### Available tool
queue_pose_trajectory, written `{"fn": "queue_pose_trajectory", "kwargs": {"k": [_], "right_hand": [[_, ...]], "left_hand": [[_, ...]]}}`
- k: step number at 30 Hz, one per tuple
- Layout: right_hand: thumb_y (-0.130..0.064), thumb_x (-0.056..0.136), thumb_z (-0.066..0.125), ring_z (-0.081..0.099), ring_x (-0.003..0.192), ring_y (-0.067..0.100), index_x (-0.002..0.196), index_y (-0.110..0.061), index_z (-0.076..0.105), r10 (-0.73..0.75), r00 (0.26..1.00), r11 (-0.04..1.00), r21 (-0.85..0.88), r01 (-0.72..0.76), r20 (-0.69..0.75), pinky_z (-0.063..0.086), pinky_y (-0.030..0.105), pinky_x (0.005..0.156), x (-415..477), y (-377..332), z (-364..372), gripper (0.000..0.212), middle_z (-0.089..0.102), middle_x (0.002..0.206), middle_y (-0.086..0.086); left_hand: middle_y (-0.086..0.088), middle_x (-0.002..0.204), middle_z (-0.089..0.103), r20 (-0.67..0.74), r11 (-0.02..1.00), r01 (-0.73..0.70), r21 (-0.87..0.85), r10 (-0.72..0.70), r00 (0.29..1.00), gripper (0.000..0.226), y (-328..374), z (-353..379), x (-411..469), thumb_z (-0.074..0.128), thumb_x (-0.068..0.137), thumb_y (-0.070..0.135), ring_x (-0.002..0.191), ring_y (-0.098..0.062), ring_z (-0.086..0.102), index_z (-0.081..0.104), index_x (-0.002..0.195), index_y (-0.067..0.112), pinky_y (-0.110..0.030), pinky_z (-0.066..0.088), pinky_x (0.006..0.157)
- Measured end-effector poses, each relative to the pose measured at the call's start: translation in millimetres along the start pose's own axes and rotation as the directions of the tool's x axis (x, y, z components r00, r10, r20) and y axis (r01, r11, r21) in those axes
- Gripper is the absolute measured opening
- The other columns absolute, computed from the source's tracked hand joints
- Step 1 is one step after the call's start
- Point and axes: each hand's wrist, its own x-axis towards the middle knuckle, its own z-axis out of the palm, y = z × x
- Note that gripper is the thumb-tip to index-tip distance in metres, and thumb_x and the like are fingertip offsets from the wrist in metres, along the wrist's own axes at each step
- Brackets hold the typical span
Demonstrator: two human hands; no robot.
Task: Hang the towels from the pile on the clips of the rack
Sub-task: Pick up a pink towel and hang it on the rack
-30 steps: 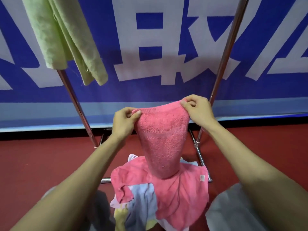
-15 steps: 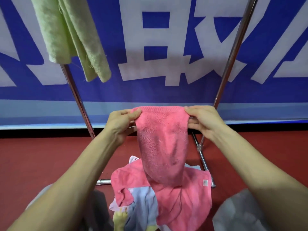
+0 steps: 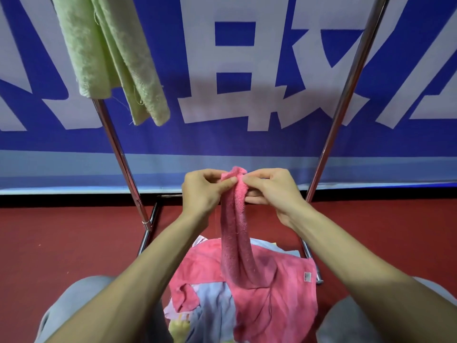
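Head view; your left hand and right hand sit close together at frame centre, both pinching the top of the pink towel, thumbs pressed on the cloth and nearly meeting across it; fingers of both are curled behind the fold.

Towel is gathered into a narrow strip; long axis near vertical, top end at your fingertips, lower end draped onto the pile; the strip leans slightly right toward its base.

Pile lies on the red floor between your knees; a second pink cloth covers most of it, pale blue and yellow pieces showing at its left and near edges.

Rack: left pole and right pole slant outward as they rise, so the gap between them widens upward; your hands are inside that gap, the right hand nearer its pole than the left; the foot bars run along the floor toward you on either side of the pile.

Green towel hangs at upper left, crossing the left pole; its lower edge is well above your left hand; to its right, between the poles, only the blue banner stands behind.
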Motion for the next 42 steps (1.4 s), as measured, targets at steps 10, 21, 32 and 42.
{"fn": "queue_pose_trajectory", "kwargs": {"k": [10, 21, 32, 42], "right_hand": [[-0.009, 0.09, 0.063, 0.07, 0.061, 0.012, 0.088, 0.001, 0.07, -0.021, 1.0, 1.0, 0.023, 0.022, -0.019, 0.06, 0.023, 0.066, -2.7, -5.6, -12.2, 0.012, 0.07, 0.077, 0.013], [-0.019, 0.082, 0.073, 0.071, 0.075, 0.017, 0.085, -0.005, 0.071, -0.071, 0.995, 0.994, -0.074, 0.076, 0.073, 0.06, 0.028, 0.07, -8.0, -14.3, -21.8, 0.015, 0.072, 0.081, 0.015], [-0.003, 0.089, 0.062, 0.07, 0.067, 0.014, 0.1, 0.004, 0.067, -0.109, 0.974, 0.983, -0.122, 0.134, 0.196, 0.06, 0.025, 0.066, -6.0, -23.9, -33.7, 0.014, 0.071, 0.076, 0.014], [0.008, 0.092, 0.051, 0.067, 0.067, 0.01, 0.096, -0.003, 0.064, -0.233, 0.893, 0.939, -0.151, 0.31, 0.386, 0.056, 0.021, 0.066, -11.7, -36.0, -46.9, 0.017, 0.068, 0.073, 0.008]], "left_hand": [[-0.008, 0.097, 0.075, 0.222, 0.994, -0.023, -0.105, 0.046, 0.974, 0.031, 8.1, 3.8, -14.2, 0.067, 0.08, -0.007, 0.086, -0.009, 0.071, 0.067, 0.109, 0.005, -0.018, 0.053, 0.074], [-0.006, 0.091, 0.069, 0.246, 0.992, -0.111, -0.054, 0.121, 0.962, 0.062, 12.6, 5.8, -18.8, 0.028, 0.072, -0.027, 0.084, -0.013, 0.062, 0.071, 0.095, 0.011, -0.012, 0.051, 0.072], [0.007, 0.087, 0.073, 0.273, 0.991, -0.104, -0.082, 0.122, 0.954, 0.053, 23.0, -7.2, -19.3, 0.041, 0.078, -0.022, 0.082, -0.002, 0.065, 0.074, 0.093, 0.017, -0.015, 0.048, 0.08], [0.004, 0.106, 0.072, 0.446, 0.989, -0.115, -0.093, 0.145, 0.883, 0.03, 22.6, -15.7, -9.2, 0.071, 0.08, 0.009, 0.101, -0.008, 0.065, 0.065, 0.108, 0.019, -0.022, 0.05, 0.087]]}}
